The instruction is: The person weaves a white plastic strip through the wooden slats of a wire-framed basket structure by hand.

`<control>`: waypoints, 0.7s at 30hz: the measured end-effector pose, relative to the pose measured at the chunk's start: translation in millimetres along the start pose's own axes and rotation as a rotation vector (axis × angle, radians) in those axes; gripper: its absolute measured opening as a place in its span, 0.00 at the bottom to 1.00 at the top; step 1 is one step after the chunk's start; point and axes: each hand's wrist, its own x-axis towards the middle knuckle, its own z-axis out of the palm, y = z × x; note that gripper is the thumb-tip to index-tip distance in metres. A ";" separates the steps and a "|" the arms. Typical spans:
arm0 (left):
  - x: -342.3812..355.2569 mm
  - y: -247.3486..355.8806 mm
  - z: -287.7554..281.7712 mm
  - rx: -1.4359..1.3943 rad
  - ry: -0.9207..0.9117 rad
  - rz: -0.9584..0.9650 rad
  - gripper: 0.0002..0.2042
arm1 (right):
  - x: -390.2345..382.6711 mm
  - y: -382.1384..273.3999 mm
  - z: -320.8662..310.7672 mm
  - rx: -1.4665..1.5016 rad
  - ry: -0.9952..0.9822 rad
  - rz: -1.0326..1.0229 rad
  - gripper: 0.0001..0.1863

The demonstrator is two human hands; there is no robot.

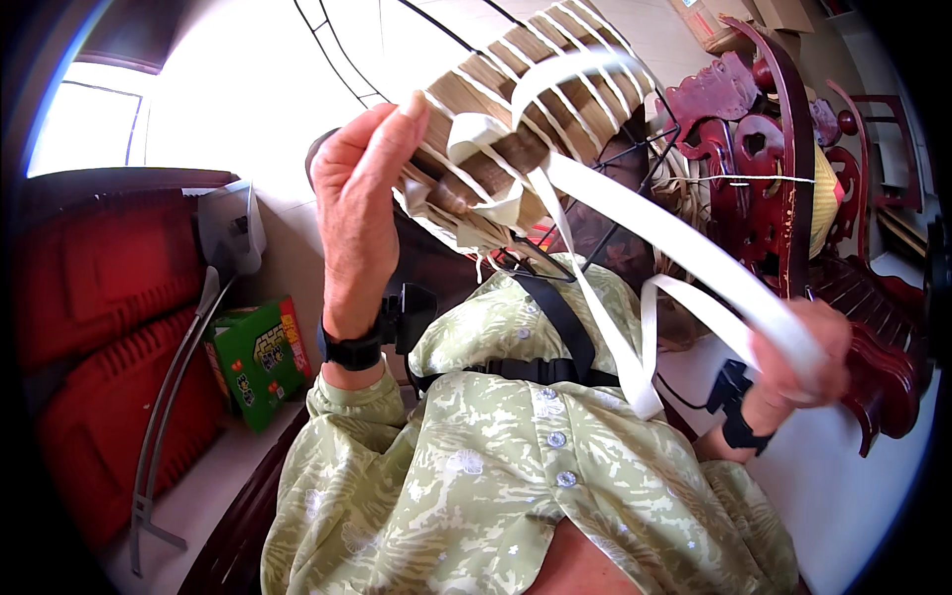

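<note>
One strap [674,223] clamped by blurred right hand [808,347], 3 o'clock; weave [575,129], 12 o'clock, touched by left hand [362,188], grip cannot be told.

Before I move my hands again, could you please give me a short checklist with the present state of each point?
1. Left hand on the brown panel: ok, closed at its left edge.
2. Right hand on the white strip: ok, it holds the strip out to the right of the panel.
3. Exact placing of the right fingers: cannot tell, that hand is blurred.
4. Strip free of slack: not ok, a loose length hangs down in front of the green shirt.
5. Strip secured at the panel: cannot tell, its fastening does not show clearly.
</note>
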 end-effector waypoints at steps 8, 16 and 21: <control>-1.7 0.2 -8.0 0.003 0.048 -0.046 0.08 | -121.9 -38.4 -122.4 -0.415 1.109 -0.178 0.08; -10.7 2.3 3.2 0.050 -0.005 -0.068 0.08 | 69.9 50.2 23.9 -1.214 0.283 -0.080 0.15; -15.0 -0.2 -0.8 0.042 0.017 -0.050 0.08 | 90.9 69.1 50.6 -1.442 0.034 -0.348 0.13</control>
